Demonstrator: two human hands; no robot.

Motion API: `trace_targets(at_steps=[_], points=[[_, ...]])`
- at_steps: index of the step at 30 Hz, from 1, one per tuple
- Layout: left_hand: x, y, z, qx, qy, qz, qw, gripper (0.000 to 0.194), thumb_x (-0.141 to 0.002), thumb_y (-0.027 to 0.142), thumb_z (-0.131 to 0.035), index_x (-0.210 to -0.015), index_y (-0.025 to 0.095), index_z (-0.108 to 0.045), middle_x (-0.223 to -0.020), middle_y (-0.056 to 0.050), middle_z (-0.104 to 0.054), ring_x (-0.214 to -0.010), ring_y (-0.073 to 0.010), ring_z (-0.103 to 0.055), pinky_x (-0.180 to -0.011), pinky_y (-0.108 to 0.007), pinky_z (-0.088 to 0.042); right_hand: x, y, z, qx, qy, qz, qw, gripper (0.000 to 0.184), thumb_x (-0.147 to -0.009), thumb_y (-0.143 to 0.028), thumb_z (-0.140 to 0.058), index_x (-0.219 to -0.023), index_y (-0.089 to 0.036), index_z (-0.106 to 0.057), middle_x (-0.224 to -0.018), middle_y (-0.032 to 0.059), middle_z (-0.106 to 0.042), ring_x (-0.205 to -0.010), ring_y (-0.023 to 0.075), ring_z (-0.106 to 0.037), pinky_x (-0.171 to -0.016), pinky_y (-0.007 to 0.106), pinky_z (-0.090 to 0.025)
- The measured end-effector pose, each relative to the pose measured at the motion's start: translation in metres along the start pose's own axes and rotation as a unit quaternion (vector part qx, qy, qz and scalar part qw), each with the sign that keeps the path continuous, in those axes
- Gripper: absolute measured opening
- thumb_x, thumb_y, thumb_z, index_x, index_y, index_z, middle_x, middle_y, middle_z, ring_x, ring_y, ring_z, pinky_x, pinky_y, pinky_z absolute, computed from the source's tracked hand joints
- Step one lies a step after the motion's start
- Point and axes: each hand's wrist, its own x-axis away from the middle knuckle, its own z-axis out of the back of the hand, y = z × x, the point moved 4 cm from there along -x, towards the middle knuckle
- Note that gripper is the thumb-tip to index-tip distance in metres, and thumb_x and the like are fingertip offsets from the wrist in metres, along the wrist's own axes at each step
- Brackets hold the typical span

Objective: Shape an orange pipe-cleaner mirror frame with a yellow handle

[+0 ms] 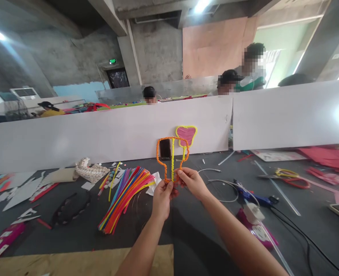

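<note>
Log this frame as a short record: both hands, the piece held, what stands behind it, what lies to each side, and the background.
Left hand: pinching the lower end of the orange outline
Right hand: pinching its lower right side
Held piece: orange outline, yellow strip up the middle
Behind it: pink shape edged yellow; dark phone-like slab
Left side: fanned multicoloured strips
Right side: blue tool; scissors
Background: people beyond white panels
</note>
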Motion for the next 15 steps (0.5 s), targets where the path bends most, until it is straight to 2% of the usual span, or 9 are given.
trace_targets(at_steps=[4, 7, 15], points=[[-0.002, 0.0, -0.006, 0.021, 0.022, 0.002, 1.0, 0.034, -0.064, 0.041, -0.074, -0.079, 0.014, -0.06, -0.067, 0.0, -0.062, -0.054, -0.0075, -0.055, -0.053, -0.021, -0.05, -0.005, -0.009, 0.004, -0.089, 0.038, -0.004, 0.995, 0.033, -0.07, -0.044, -0.068, -0.091, -0.019, -0.064, -0.077, 0.0004, -0.064, -0.044, 0.0038, -0.043, -0.039, 0.018, -0.031], [0.0, -0.001, -0.008, 0.027, 0.021, -0.001, 0.999, 0.033, -0.064, 0.04, -0.074, -0.079, 0.014, -0.059, -0.067, 0.001, -0.061, -0.054, -0.0069, -0.054, -0.053, -0.021, -0.051, -0.01, -0.015, 0.005, -0.154, 0.047, -0.018, 0.987, 0.033, -0.068, -0.042, -0.07, -0.091, -0.019, -0.063, -0.076, 0.0008, -0.064, -0.044, 0.0027, -0.041, -0.038, 0.016, -0.028], [0.003, -0.002, -0.009, 0.041, 0.029, -0.016, 0.999, 0.032, -0.064, 0.038, -0.074, -0.079, 0.015, -0.058, -0.066, 0.001, -0.061, -0.054, -0.0069, -0.053, -0.055, -0.022, -0.052, -0.014, -0.013, 0.003, -0.164, 0.077, -0.021, 0.983, 0.028, -0.069, -0.041, -0.07, -0.083, -0.018, -0.06, -0.06, -0.0019, -0.061, -0.038, 0.0016, -0.036, -0.035, 0.014, -0.024]])
